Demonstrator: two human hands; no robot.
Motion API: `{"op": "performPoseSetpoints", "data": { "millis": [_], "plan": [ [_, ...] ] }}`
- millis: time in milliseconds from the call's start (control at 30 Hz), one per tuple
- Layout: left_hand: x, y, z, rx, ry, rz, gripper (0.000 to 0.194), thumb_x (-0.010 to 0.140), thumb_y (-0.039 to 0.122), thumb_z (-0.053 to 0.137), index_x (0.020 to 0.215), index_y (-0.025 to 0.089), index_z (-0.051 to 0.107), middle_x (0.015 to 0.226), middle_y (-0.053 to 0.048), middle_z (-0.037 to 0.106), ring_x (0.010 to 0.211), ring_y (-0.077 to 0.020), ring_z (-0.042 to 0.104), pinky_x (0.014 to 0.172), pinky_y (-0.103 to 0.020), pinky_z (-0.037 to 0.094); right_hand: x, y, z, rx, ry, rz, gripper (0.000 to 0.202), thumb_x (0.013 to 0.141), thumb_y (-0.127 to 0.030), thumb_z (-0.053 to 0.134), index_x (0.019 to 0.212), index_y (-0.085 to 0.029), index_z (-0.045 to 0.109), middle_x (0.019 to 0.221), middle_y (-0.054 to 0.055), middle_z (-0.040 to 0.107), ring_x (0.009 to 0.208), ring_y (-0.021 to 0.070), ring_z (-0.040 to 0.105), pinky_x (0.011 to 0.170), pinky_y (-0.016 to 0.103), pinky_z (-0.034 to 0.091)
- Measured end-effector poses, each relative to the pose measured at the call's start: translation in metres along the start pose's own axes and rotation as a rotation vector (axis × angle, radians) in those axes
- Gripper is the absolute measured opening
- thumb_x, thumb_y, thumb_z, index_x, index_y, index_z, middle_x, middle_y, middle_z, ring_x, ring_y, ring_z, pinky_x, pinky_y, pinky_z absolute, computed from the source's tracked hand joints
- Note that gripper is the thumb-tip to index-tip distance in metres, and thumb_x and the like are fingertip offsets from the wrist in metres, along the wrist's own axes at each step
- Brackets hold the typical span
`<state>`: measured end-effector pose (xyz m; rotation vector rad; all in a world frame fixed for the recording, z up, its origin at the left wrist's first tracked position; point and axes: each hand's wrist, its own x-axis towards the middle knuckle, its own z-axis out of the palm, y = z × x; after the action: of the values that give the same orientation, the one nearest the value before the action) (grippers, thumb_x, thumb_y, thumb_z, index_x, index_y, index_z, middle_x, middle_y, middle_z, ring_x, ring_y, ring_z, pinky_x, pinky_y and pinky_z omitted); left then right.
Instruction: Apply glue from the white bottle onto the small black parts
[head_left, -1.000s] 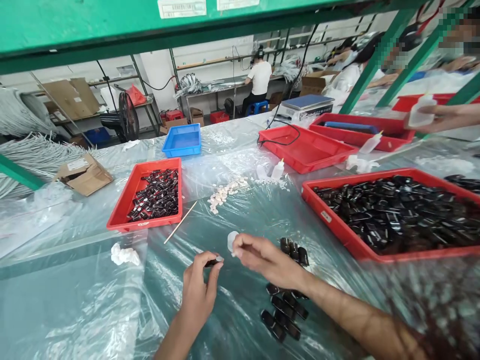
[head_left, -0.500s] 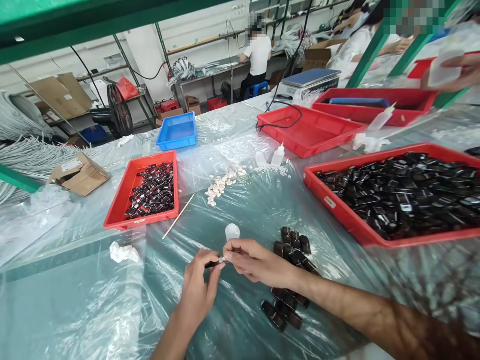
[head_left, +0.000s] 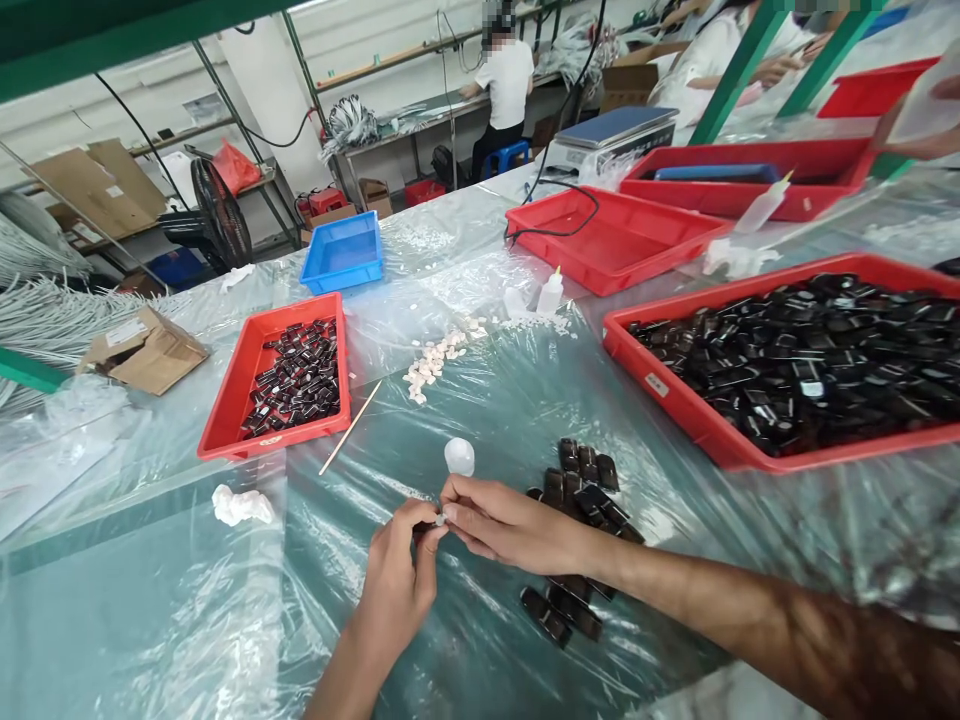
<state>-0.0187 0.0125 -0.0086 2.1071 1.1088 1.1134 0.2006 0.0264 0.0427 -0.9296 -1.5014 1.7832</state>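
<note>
Nearest the camera, on the plastic-sheeted table [head_left: 150, 620], both hands meet over the film. Just under and beside the right forearm lies a loose cluster of small black parts [head_left: 581, 500], some hidden by the wrist, so the arm reaches across them. A small white cap-like piece [head_left: 459, 456] stands on the film just beyond the fingertips, and a crumpled white wad [head_left: 240, 506] lies off to the left.

Between the two hands sits a tiny dark part with a pale tip [head_left: 437, 521], off the table, at the point where the fingertips come together. The left hand [head_left: 397, 580] comes up from below with its fingers curled, pinching this part between thumb and fingertips. The right hand [head_left: 510, 525] comes in from the right, palm down, its thumb and forefinger closed on the pale tip; what exactly the tip is, is too small to tell.

Farther out, a thin wooden stick [head_left: 351, 427] lies beside a small red tray [head_left: 225, 420] of black parts, and a scatter of white bits [head_left: 435, 360] trails toward a small squeeze bottle [head_left: 551, 292]. To the right, a large red tray [head_left: 675, 400] is heaped with black parts. Beyond stand a blue tray [head_left: 341, 280], more red trays and a weighing scale [head_left: 615, 130], with other people seated at benches in the distance.
</note>
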Motion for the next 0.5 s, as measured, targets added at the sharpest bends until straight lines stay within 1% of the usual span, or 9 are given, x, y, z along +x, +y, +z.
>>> {"op": "performPoseSetpoints", "data": {
  "millis": [100, 167, 233, 300, 367, 467, 500],
  "plan": [
    [-0.002, 0.002, -0.001, -0.001, -0.008, -0.056, 0.010, 0.108, 0.025, 0.061, 0.114, 0.032, 0.065, 0.089, 0.004, 0.075, 0.066, -0.0155, 0.067, 0.065, -0.027, 0.058, -0.001, 0.002, 0.003, -0.129, 0.059, -0.082, 0.030, 0.112, -0.048, 0.051, 0.089, -0.029, 0.046, 0.066, -0.003, 0.045, 0.057, 0.0170, 0.037, 0.053, 0.033, 0.030],
    [-0.004, 0.005, -0.002, -0.004, -0.028, -0.119, 0.008, 0.108, 0.027, 0.062, 0.113, 0.032, 0.066, 0.086, 0.005, 0.074, 0.065, -0.0155, 0.066, 0.063, -0.026, 0.055, -0.001, 0.004, 0.004, -0.210, 0.098, -0.140, 0.027, 0.110, -0.043, 0.052, 0.089, -0.028, 0.044, 0.069, -0.003, 0.044, 0.060, 0.0175, 0.036, 0.057, 0.034, 0.032],
    [-0.005, 0.008, -0.002, -0.013, -0.069, -0.179, 0.007, 0.108, 0.028, 0.061, 0.111, 0.032, 0.066, 0.083, 0.005, 0.073, 0.063, -0.0156, 0.063, 0.061, -0.027, 0.053, -0.001, 0.006, 0.006, -0.265, 0.123, -0.181, 0.025, 0.107, -0.039, 0.054, 0.088, -0.029, 0.042, 0.072, -0.002, 0.046, 0.062, 0.0184, 0.036, 0.061, 0.036, 0.033],
    [-0.006, 0.009, 0.000, -0.037, -0.114, -0.216, 0.008, 0.107, 0.027, 0.060, 0.110, 0.032, 0.066, 0.082, 0.005, 0.072, 0.062, -0.0158, 0.061, 0.061, -0.027, 0.051, -0.001, 0.007, 0.007, -0.285, 0.123, -0.184, 0.025, 0.105, -0.038, 0.055, 0.087, -0.029, 0.040, 0.073, -0.001, 0.047, 0.062, 0.0193, 0.036, 0.063, 0.037, 0.032],
    [-0.007, 0.010, 0.002, -0.074, -0.132, -0.247, 0.008, 0.106, 0.026, 0.060, 0.108, 0.032, 0.066, 0.079, 0.004, 0.071, 0.061, -0.0161, 0.058, 0.060, -0.027, 0.048, -0.001, 0.009, 0.009, -0.296, 0.105, -0.169, 0.026, 0.105, -0.038, 0.055, 0.087, -0.029, 0.039, 0.071, -0.002, 0.044, 0.060, 0.0196, 0.034, 0.064, 0.038, 0.029],
    [-0.009, 0.010, 0.007, -0.129, -0.109, -0.292, 0.003, 0.107, 0.032, 0.062, 0.106, 0.031, 0.064, 0.076, 0.005, 0.066, 0.060, -0.0159, 0.053, 0.058, -0.028, 0.043, -0.001, 0.011, 0.010, -0.297, 0.091, -0.147, 0.029, 0.107, -0.042, 0.052, 0.086, -0.029, 0.038, 0.069, -0.002, 0.038, 0.059, 0.0194, 0.030, 0.063, 0.038, 0.026],
    [-0.010, 0.010, 0.008, -0.147, -0.100, -0.306, 0.004, 0.107, 0.035, 0.062, 0.105, 0.031, 0.063, 0.076, 0.005, 0.065, 0.060, -0.0158, 0.052, 0.058, -0.028, 0.042, 0.000, 0.012, 0.011, -0.291, 0.088, -0.143, 0.031, 0.108, -0.044, 0.051, 0.085, -0.029, 0.037, 0.069, -0.003, 0.037, 0.059, 0.0195, 0.029, 0.064, 0.038, 0.025]
  ]
}}
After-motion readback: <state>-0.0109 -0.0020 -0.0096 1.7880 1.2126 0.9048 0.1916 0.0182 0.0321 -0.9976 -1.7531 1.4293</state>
